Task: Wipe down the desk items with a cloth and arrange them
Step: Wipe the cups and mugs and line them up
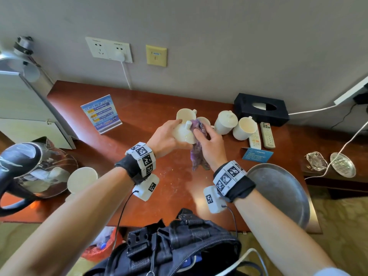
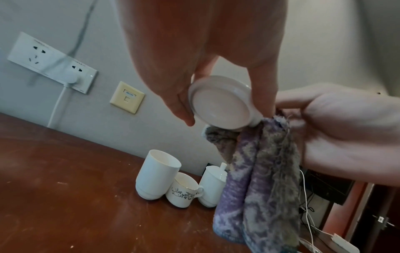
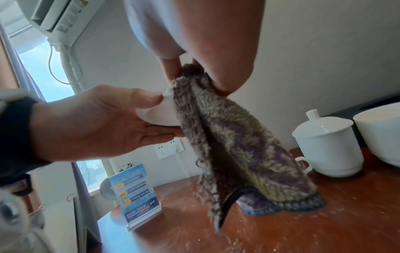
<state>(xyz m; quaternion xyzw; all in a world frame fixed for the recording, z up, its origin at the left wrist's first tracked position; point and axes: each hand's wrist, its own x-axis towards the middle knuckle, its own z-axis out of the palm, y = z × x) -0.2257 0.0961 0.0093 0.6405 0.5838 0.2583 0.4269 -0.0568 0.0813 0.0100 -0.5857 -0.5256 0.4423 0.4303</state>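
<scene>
My left hand (image 1: 171, 134) grips a white ceramic cup lid (image 1: 184, 133) by its rim above the red-brown desk (image 1: 139, 156). The left wrist view shows the lid's underside (image 2: 219, 102) between thumb and fingers. My right hand (image 1: 208, 139) pinches a purple-grey cloth (image 1: 198, 154) and presses it against the lid's knob side. The cloth (image 3: 238, 145) hangs down from the fingers, and its lower end reaches the desk. Behind stand an open white cup (image 1: 186, 115), a small patterned cup (image 2: 184, 193), a lidded cup (image 1: 226, 121) and another open cup (image 1: 245, 128).
Two remotes (image 1: 262, 136) and a black tissue box (image 1: 260, 108) lie at the back right. A round metal tray (image 1: 278, 194) sits front right, beside a blue card (image 1: 257, 154). A kettle (image 1: 29, 168), a white disc (image 1: 82, 179) and a blue sign (image 1: 101, 113) stand left.
</scene>
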